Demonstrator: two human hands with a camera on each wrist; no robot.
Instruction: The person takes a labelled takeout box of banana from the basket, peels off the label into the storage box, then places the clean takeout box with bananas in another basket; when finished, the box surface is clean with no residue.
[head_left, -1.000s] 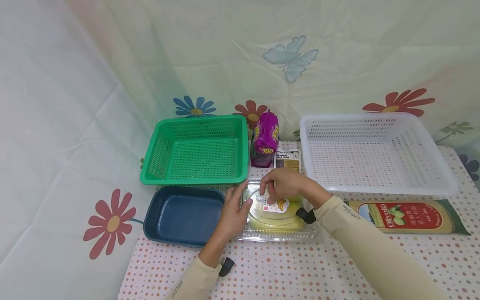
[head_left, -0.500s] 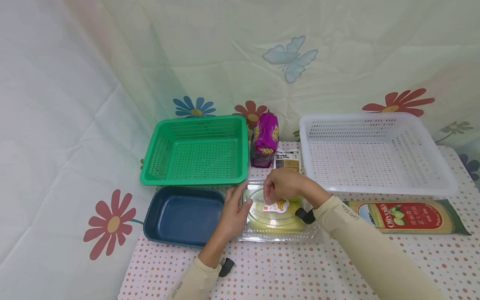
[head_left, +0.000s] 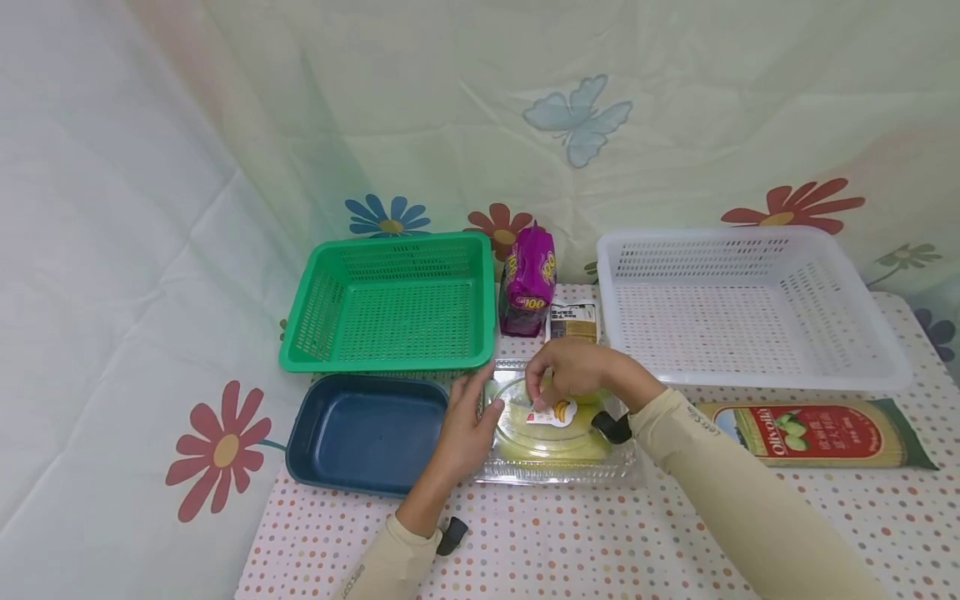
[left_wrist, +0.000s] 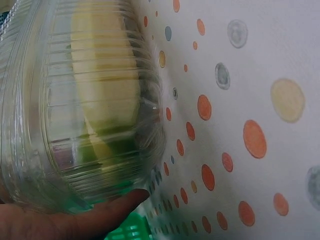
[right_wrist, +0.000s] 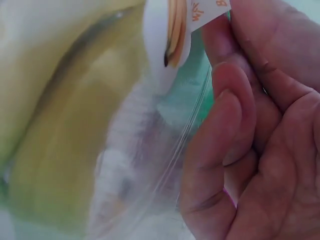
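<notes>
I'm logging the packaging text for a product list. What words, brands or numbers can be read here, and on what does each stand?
"100" on the purple snack bag, at its side and on its lower front.
"Olivoila", roughly, on the red label of the green packet; the small print below it is too small to read.
Small packet behind the clear box: print too small to read.
Sticker on the clear box: banana picture; its red letters are cut off and blurred in the right wrist view.

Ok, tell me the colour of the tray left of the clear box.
Dark blue tray; the head view shows it best.
</notes>
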